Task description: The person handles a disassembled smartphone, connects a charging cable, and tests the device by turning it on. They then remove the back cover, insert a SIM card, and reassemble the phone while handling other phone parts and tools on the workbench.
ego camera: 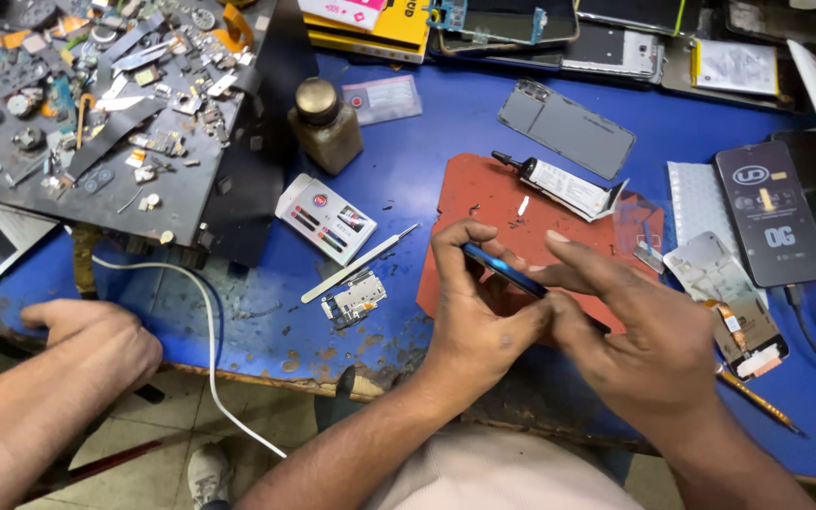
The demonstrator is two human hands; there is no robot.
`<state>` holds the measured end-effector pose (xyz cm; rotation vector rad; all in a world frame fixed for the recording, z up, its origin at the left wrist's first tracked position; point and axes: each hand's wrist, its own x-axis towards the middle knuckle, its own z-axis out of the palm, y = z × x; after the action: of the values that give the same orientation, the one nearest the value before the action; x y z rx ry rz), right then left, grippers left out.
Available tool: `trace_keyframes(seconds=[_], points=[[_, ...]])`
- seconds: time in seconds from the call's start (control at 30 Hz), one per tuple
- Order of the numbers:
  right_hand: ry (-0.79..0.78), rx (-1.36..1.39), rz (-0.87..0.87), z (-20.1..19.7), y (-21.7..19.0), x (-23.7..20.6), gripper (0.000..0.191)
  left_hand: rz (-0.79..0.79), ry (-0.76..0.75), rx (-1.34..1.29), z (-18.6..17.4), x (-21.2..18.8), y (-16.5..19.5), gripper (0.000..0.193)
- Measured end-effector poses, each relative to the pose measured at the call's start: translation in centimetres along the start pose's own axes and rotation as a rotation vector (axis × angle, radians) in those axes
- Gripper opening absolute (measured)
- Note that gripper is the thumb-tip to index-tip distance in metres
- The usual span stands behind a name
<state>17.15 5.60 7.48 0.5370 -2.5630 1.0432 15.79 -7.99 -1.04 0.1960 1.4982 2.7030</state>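
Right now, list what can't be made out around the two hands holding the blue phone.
- Blue phone, head view: its face; seen edge-on, with the left hand and right hand covering its ends.
- Red mat: the near part, hidden behind both hands.
- Glue tube: its print is too small.
- Third hand at the table edge: a co-worker's; its palm faces down, so anything under it is hidden.

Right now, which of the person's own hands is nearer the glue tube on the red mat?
Right. The right hand lies just below the glue tube, fingertips towards it; the left hand sits further left, gripping the blue phone.
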Motion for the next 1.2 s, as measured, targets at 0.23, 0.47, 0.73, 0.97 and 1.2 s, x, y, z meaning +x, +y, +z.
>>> trace_keyframes(seconds=[0.23,0.47,0.73,0.97,1.2], points=[[0.078,-0.147,-0.149,0.5,-0.9,0.8,0.042,0.104,0.010,0.320,0.0,-0.4,0.2,0.067],[0.106,-0.187,-0.226,0.8,-1.4,1.4,0.038,0.127,0.026,0.389,0.3,-0.5,0.5,0.059],[0.088,-0.274,-0.210,-0.2,-2.6,2.5,0.020,0.153,0.034,0.499,1.4,-0.5,1.2,0.048],[-0.087,-0.137,-0.280,-2.8,-1.4,2.6,0.039,0.450,-0.045,0.436,0.9,0.1,2.4,0.063],[-0.546,0.300,0.002,-2.0,4.6,1.5,0.070,0.204,-0.171,-0.101,-1.8,-0.7,1.1,0.077]])
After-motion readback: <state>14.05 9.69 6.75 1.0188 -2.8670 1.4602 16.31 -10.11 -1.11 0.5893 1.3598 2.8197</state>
